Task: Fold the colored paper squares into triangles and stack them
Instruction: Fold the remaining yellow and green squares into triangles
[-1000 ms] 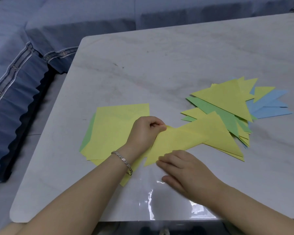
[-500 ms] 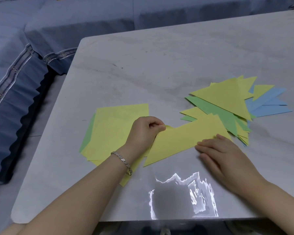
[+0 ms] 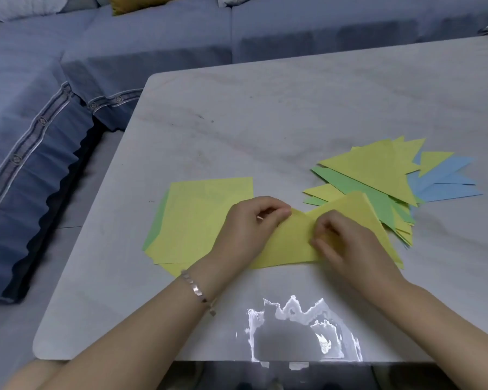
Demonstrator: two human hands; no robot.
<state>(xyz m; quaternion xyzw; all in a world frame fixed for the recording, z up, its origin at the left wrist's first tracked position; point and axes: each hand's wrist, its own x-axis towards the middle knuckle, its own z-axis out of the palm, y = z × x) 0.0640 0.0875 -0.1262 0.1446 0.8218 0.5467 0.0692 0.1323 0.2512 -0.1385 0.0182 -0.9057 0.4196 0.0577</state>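
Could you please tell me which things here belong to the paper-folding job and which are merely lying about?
Job: yellow sheet being folded, gripped by the left hand and right hand; stack of unfolded squares; pile of folded triangles.
Just lying about: blue sofa; mustard cushion; wrist bracelet.

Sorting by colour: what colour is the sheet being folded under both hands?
Yellow sheet, seen best in the head view.

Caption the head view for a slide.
Left hand and right hand hold a yellow sheet between square stack and folded triangles.
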